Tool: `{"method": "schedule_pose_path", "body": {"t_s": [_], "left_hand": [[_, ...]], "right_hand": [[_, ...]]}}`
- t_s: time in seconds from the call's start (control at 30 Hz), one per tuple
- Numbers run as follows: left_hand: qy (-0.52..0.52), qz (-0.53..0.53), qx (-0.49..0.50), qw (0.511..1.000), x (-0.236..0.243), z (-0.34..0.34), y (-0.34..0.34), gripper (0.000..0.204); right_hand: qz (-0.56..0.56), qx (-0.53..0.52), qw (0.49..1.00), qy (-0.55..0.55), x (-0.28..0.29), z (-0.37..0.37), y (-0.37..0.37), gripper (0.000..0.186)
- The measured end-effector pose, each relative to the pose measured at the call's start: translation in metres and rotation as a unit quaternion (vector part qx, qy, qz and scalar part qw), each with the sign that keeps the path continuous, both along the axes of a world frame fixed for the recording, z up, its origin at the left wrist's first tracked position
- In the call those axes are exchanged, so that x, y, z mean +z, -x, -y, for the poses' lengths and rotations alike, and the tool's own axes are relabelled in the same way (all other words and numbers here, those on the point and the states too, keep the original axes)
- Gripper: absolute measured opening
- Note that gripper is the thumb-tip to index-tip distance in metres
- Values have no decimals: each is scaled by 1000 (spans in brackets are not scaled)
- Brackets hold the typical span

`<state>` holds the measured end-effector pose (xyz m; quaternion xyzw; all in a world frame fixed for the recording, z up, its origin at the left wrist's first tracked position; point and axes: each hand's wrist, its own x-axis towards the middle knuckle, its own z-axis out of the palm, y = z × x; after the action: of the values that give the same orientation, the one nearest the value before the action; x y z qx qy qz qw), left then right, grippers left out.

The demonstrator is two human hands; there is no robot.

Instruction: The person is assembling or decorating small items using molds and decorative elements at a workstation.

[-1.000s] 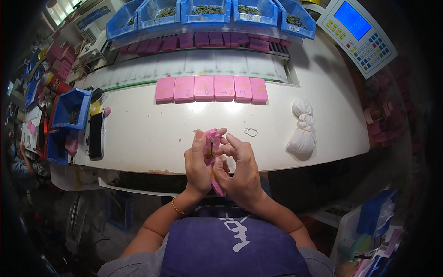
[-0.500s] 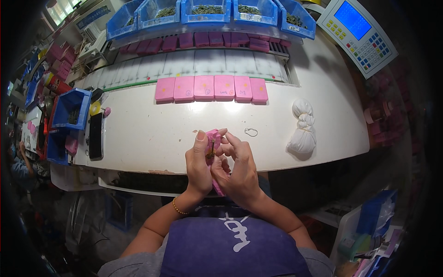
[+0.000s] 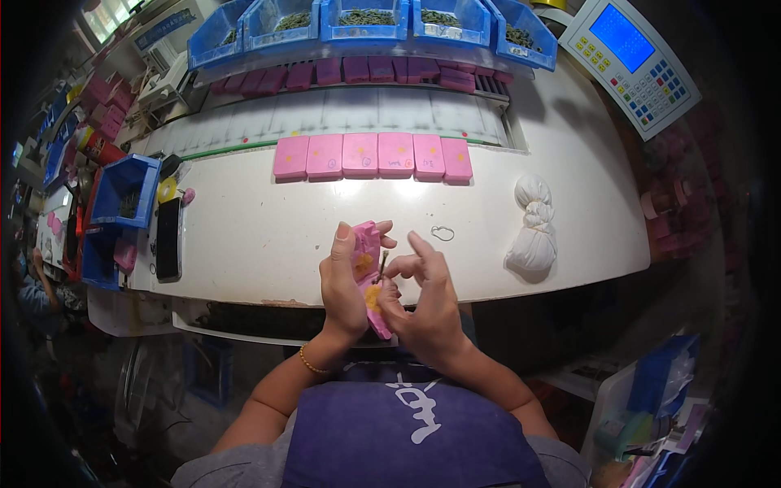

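Note:
My left hand (image 3: 343, 297) is closed around a long pink piece (image 3: 364, 237) with yellow patches on its inner face, at the table's front edge. My right hand (image 3: 431, 301) pinches a thin dark stick (image 3: 382, 265) with a pale top between thumb and a curled finger, just in front of the pink piece; its index finger points up. A loop of grey wire or band (image 3: 442, 233) lies to the right of my hands. A row of several pink blocks (image 3: 359, 154) sits beyond them on the white table (image 3: 236, 220).
A white cloth bundle (image 3: 531, 232) lies at the right, below a keypad console (image 3: 629, 67). Blue bins of small pieces (image 3: 363, 24) line the back. A phone (image 3: 169, 240) and blue bins (image 3: 125, 192) stand at the left. Another person (image 3: 41, 301) is at the far left.
The dark stick has moved right, out of the pink piece, in my right hand, uncovering more yellow. My left hand has shifted slightly left with the pink piece.

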<state>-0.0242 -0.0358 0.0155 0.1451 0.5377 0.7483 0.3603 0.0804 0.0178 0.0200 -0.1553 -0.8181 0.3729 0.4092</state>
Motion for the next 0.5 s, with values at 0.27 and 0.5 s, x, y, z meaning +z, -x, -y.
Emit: {"method": "schedule_pose_path", "body": {"t_s": [0.27,0.5], "left_hand": [[29,149,-21,988,10,4,16,72],[24,150,-17,988,5,3,19,71]], "right_hand": [[102,-129,986,7,-6,-64,-14,68],[197,-133,971,-11,-21,-96,-19,64]]}}
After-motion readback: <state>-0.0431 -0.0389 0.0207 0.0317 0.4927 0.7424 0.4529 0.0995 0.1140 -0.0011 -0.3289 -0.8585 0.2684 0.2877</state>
